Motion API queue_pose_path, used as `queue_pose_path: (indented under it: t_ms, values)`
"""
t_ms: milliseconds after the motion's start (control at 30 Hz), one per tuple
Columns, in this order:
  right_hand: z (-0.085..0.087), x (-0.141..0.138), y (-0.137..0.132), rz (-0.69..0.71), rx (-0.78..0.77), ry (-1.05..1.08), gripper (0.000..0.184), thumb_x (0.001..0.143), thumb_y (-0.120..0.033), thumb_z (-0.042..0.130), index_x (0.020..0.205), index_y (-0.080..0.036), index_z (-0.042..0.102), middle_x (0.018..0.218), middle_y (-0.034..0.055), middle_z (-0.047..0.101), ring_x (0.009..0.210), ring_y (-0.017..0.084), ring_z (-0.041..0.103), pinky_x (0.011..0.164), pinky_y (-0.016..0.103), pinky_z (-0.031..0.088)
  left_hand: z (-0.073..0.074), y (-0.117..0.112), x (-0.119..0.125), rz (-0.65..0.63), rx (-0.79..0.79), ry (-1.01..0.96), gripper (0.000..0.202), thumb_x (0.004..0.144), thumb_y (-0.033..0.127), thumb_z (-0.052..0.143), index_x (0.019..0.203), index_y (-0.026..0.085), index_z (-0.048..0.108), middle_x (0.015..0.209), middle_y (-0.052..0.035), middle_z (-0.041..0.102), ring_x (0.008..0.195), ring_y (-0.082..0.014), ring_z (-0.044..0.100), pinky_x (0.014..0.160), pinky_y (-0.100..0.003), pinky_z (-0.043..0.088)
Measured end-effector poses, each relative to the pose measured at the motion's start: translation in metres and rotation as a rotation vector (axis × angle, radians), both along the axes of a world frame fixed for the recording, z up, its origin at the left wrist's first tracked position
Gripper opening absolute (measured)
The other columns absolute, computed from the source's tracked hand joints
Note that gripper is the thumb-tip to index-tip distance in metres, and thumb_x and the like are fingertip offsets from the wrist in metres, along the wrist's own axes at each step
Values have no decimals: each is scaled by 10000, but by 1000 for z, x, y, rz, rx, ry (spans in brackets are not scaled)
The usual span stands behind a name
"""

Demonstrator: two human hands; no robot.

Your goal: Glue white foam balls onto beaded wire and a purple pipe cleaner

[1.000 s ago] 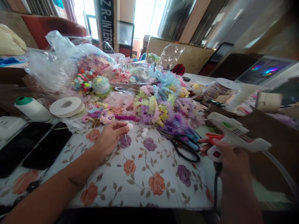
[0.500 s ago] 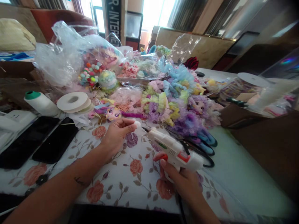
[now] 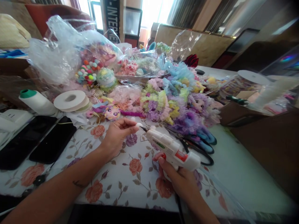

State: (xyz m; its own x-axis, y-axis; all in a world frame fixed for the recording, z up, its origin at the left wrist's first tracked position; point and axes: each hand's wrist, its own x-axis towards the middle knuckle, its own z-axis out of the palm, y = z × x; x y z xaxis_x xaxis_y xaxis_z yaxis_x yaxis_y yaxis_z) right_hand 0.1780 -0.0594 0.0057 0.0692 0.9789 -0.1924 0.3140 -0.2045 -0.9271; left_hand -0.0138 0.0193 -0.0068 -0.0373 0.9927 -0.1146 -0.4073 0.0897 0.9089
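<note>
My left hand [image 3: 118, 135] pinches a small white ball [image 3: 139, 124] between thumb and fingertips; whether it is a pompom or a bead I cannot tell. A second white blob shows just behind the fingers. In my right hand [image 3: 179, 174] is a white hot glue gun [image 3: 173, 149], gripped by its handle with a finger at the red trigger. Its dark nozzle points left and reaches the white ball, seemingly touching it. Black-handled scissors [image 3: 201, 152] lie behind the glue gun. A doll's face [image 3: 112, 112] with painted eyes lies beyond my left hand.
Ruffled pastel trims and dolls [image 3: 161, 102] are heaped at the back, beside clear plastic bags [image 3: 56, 53]. At left are a ribbon spool [image 3: 70, 100], a thread cone [image 3: 37, 101] and two black phones [image 3: 53, 140]. A cardboard box [image 3: 263, 146] stands at right on the flowered tablecloth [image 3: 126, 186].
The glue gun's nozzle and the white ball have come together, where a small gap was before. The whole view has shifted slightly.
</note>
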Motion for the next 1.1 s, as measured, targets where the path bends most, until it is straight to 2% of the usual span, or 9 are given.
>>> queue_pose_path:
  t_ms: [200, 467, 1100]
  values:
    - [2, -3, -1, -42, -66, -25, 312, 778, -501, 584, 658, -213, 587, 482, -20, 563, 399, 138, 491, 388, 253, 390, -2, 0, 0, -2, 11, -18, 179, 599, 220, 866, 720, 176, 742, 723, -13, 664, 700, -109, 577, 633, -216, 469]
    - [-1, 0, 0, -27, -98, -43, 316, 756, -478, 608, 599, -211, 545, 481, -23, 554, 407, 120, 473, 386, 234, 366, -1, 0, 0, -17, -4, -30, 180, 596, 223, 869, 721, 177, 747, 713, -5, 669, 693, -96, 577, 637, -199, 464]
    - [-6, 0, -1, -38, -60, -34, 335, 769, -493, 588, 595, -213, 528, 483, -17, 553, 431, 129, 506, 393, 230, 380, -2, 0, 0, 6, -10, -28, 197, 571, 228, 880, 701, 178, 740, 716, -6, 669, 697, -100, 579, 637, -205, 465]
